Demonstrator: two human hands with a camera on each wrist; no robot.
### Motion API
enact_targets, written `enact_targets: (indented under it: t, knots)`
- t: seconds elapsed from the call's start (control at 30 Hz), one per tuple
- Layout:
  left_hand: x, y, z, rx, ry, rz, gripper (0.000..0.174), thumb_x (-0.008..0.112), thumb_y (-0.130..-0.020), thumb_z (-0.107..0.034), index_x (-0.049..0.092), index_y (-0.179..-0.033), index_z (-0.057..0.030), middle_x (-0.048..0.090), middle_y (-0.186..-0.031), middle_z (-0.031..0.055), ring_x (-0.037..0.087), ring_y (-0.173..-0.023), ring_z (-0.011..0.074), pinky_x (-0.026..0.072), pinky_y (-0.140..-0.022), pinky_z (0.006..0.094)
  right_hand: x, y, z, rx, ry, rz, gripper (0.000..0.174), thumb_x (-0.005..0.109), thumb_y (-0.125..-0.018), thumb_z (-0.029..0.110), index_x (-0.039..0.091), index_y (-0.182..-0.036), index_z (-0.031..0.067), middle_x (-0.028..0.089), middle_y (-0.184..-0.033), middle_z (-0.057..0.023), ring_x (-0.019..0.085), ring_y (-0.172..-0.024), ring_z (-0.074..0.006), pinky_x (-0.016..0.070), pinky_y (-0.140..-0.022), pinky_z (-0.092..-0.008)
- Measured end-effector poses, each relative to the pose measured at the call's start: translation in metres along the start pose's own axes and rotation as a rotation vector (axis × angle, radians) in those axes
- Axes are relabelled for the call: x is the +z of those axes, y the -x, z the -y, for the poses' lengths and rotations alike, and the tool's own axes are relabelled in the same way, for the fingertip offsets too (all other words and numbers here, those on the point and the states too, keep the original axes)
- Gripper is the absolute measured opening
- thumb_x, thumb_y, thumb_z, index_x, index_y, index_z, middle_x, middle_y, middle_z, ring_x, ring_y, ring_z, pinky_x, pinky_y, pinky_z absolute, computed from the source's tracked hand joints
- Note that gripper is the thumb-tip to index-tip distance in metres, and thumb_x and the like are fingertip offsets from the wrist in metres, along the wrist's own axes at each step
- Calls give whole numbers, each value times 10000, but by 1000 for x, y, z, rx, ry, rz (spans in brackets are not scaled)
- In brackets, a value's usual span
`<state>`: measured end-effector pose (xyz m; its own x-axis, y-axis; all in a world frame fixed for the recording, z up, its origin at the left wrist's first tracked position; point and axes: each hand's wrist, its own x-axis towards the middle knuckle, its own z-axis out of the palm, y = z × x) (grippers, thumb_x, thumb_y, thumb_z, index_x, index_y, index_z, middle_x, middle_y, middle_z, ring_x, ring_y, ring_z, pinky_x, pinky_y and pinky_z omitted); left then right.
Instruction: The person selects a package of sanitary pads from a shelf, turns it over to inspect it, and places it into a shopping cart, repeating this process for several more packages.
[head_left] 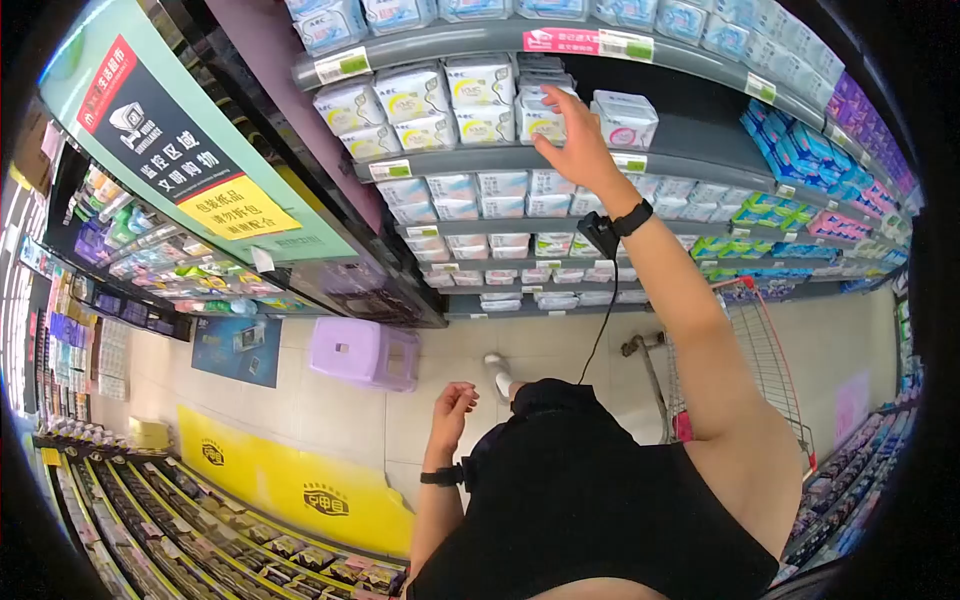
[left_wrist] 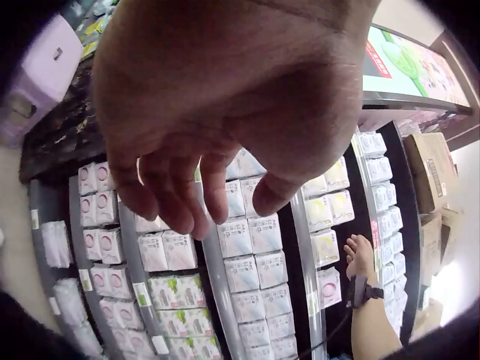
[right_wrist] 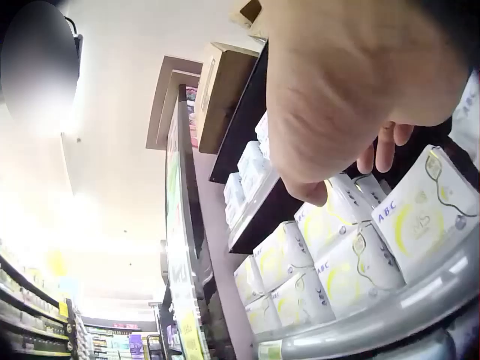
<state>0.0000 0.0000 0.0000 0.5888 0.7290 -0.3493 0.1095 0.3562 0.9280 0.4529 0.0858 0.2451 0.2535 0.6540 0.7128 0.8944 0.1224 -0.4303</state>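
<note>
your right hand [head_left: 580,146] hovers around the white, square, plastic-wrapped pack with yellow print [head_left: 540,126] at the front of the grey shelf [head_left: 470,159], fingers spread and gripping nothing (contact itself can't be told). your left hand [head_left: 453,408] hangs relaxed, holding nothing. expect it to be light, squashy and slightly slippery; pinch it gently, thumb in front, fingers behind.

I record "ABC" legible on the white packs [right_wrist: 358,271] with yellow arcs, and on the green sign [head_left: 195,152] "生活超市" on its red label [head_left: 108,84], "VIDEO SURVEILLANCE", "监控区域" and "文明购物" on its dark panel [head_left: 155,130], and "包装纸品 请勿拆包" on its yellow panel [head_left: 240,208], whose last line is too small to confirm.
</note>
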Motion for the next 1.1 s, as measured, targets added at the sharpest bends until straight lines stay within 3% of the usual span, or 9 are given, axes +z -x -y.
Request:
enact_targets:
  t: [0.17,0.3,0.33,0.43,0.47,0.67,0.77,0.9,1.1]
  knots:
    - [-18,-13,-24,17,-18,-31,174,611,-996,-198,641,-1113,-73,698,-961,34,593,-857,121,465,-796,278,17,-50,-1,-25,122,-56,708,767,-821,282,467,-1446,139,594,-1267,-145,548,-1207,-323,360,-1015,-482]
    - [-51,-38,-53,9,-46,-129,165,590,-1009,-208,638,-1087,-70,709,-949,37,593,-861,122,465,-799,284,22,-73,4,-104,200,-70,661,792,-806,308,532,-1392,151,579,-1306,-142,557,-1181,-368,445,-977,-478]
    - [-60,-47,-51,-5,-38,-137,165,582,-1012,-214,634,-1071,-69,712,-944,38,592,-859,120,463,-801,285,21,-75,7,-134,229,-84,574,787,-821,301,576,-1333,152,602,-1274,-132,582,-1144,-369,487,-937,-455]
    - [-79,-80,-56,-40,-74,-87,159,578,-1013,-208,632,-1066,-69,713,-947,38,593,-856,120,462,-797,284,20,-76,3,-48,142,-56,496,775,-843,277,589,-1283,143,640,-1184,-130,623,-1079,-351,509,-888,-443]
    - [-83,-92,-57,-53,-75,-71,160,584,-1010,-204,632,-1076,-66,712,-943,38,599,-862,119,463,-797,281,20,-77,6,-41,87,-74,420,764,-865,246,593,-1225,114,660,-1096,-126,662,-969,-332,535,-816,-420]
    - [-77,-164,-85,-4,-242,86,183,612,-1004,-190,631,-1111,-42,703,-956,50,621,-899,130,480,-822,285,18,-70,-15,43,-24,5,307,753,-879,216,620,-1118,77,647,-1098,-117,676,-871,-315,557,-726,-379]
    - [-68,-190,-105,19,-262,178,210,621,-1008,-186,633,-1144,-26,701,-970,48,623,-907,138,487,-829,287,23,-61,-26,-97,88,-97,292,762,-863,201,629,-1088,70,630,-1141,-116,674,-880,-321,563,-723,-379]
    - [-71,-208,-121,-6,-303,314,226,620,-1010,-176,627,-1172,-19,683,-980,46,619,-915,132,495,-822,286,26,-51,-39,-223,197,-103,297,740,-804,59,619,-1075,71,612,-1151,-140,664,-897,-349,565,-740,-404]
    - [-95,-227,-124,-57,-327,394,218,622,-1006,-208,631,-1134,-32,668,-982,30,606,-929,128,480,-823,285,11,-40,-10,-313,262,-116,296,704,-751,10,631,-1035,50,649,-1001,-134,667,-858,-332,561,-710,-397]
